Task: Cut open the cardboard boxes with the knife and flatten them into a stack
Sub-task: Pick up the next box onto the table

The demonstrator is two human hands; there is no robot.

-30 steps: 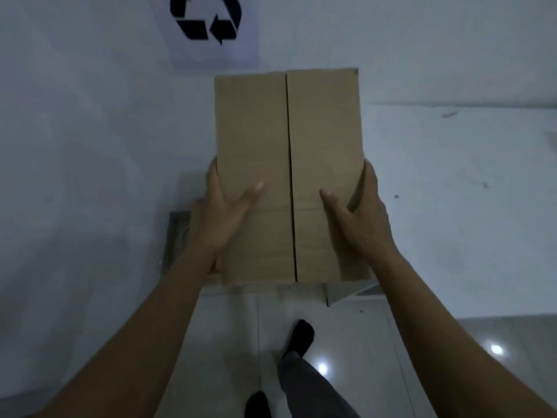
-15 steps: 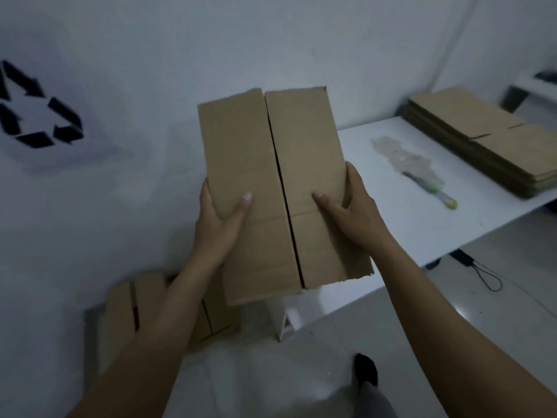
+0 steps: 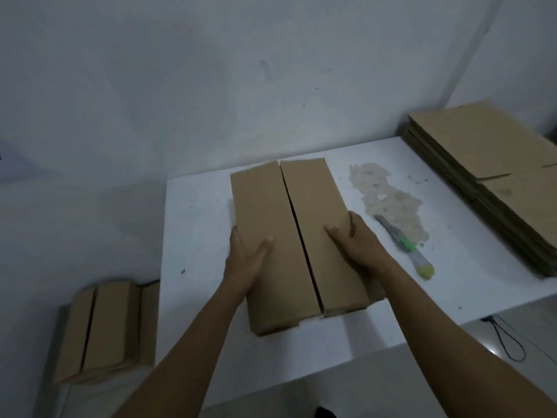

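Head view: the left hand (image 3: 247, 260) grips the box (image 3: 289, 236) at its left side, thumb laid on the top face and fingers down the side wall. The right hand (image 3: 358, 245) holds the opposite side the same way, thumb on top. The box sits at the centre of the frame over the white table (image 3: 196, 224), its two top flaps closed with a dark seam between them; whether it rests on the surface cannot be told. Just right of the right hand lies the knife (image 3: 404, 245), on a patch of residue (image 3: 388, 200). A stack (image 3: 488, 176) of flattened cardboard fills the table's right end. More boxes (image 3: 102, 327) stand at lower left, off the table.
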